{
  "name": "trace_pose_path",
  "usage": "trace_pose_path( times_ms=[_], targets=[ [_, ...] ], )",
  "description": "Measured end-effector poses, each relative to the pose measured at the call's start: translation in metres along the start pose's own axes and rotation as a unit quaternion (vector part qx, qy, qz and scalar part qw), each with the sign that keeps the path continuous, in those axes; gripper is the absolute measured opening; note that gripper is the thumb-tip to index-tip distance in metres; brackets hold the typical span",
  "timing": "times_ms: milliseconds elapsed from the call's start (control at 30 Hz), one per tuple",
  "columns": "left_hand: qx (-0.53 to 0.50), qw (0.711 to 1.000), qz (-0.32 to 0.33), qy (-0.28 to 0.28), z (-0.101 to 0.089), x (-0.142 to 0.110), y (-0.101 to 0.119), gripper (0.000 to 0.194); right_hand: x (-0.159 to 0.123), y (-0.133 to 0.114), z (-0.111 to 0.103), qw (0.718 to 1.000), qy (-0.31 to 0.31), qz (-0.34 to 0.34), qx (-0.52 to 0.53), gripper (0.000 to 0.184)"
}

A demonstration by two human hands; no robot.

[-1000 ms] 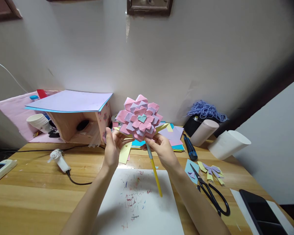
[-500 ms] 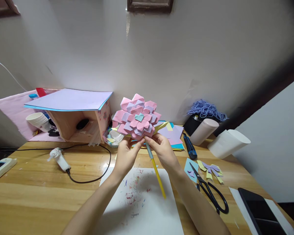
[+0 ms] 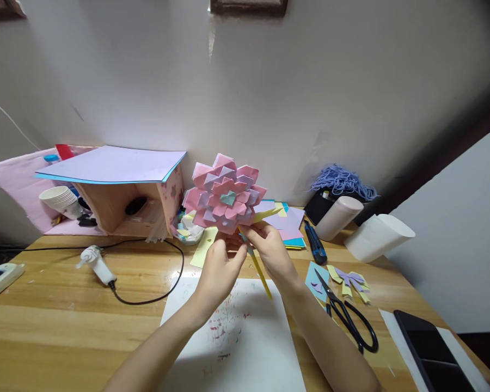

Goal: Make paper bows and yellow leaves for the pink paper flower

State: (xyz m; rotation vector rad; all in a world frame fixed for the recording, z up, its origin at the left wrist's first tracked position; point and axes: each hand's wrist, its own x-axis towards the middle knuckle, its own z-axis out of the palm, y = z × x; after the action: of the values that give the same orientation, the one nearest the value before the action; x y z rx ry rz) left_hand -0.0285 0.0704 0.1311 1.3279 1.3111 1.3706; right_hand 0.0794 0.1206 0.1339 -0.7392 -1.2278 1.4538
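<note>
A layered paper flower [image 3: 214, 193] in pink and lavender faces me, with a small teal heart at its centre. It is held up above the desk on a yellow stem [image 3: 262, 275] that slants down to the right. Just below the bloom, my right hand [image 3: 267, 247] is closed around the top of the stem. My left hand [image 3: 222, 267] is also closed there, its thumb against the stem; its other fingers are partly hidden under the flower. A yellow paper leaf [image 3: 268, 214] sticks out to the right above my right hand.
A marked white sheet [image 3: 237, 348] lies beneath my hands. To the right are black scissors [image 3: 347, 316], a paper bow [image 3: 351, 280], a utility knife [image 3: 316, 245] and a phone [image 3: 428, 348]. A glue gun [image 3: 100, 265] with its cord lies left, before a box [image 3: 118, 207].
The flower has tilted back and shifted slightly left, and its stem's lower end has risen. My left hand has moved down and right onto the stem. The left leaf has gone from sight.
</note>
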Motion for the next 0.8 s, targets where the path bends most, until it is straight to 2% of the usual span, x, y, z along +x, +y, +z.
trace_pose_path(
  times_ms=[100,200,300,433,633,800],
  targets=[
    [-0.052,0.998,0.011,0.021,0.003,0.001,0.003,0.022,0.001,0.004,0.000,1.000,0.002,-0.008,0.011,0.023],
    [-0.114,0.993,0.017,0.027,0.007,0.000,0.004,0.028,0.001,0.010,0.002,0.999,0.036,-0.020,0.016,0.023],
    [-0.111,0.992,0.036,0.044,0.010,-0.001,0.001,0.027,-0.001,0.012,0.007,0.998,0.052,-0.020,0.039,0.025],
    [-0.059,0.996,0.055,0.049,0.009,-0.001,-0.005,0.022,-0.003,0.009,0.008,0.998,0.018,-0.010,0.058,0.028],
    [-0.017,0.998,0.047,0.035,-0.002,0.004,-0.001,0.016,0.003,0.004,-0.004,1.000,-0.029,-0.002,-0.006,0.028],
    [-0.068,0.997,0.001,0.028,-0.011,0.009,0.006,0.033,0.008,0.001,-0.013,0.996,-0.067,0.000,-0.056,0.029]
  ],
)
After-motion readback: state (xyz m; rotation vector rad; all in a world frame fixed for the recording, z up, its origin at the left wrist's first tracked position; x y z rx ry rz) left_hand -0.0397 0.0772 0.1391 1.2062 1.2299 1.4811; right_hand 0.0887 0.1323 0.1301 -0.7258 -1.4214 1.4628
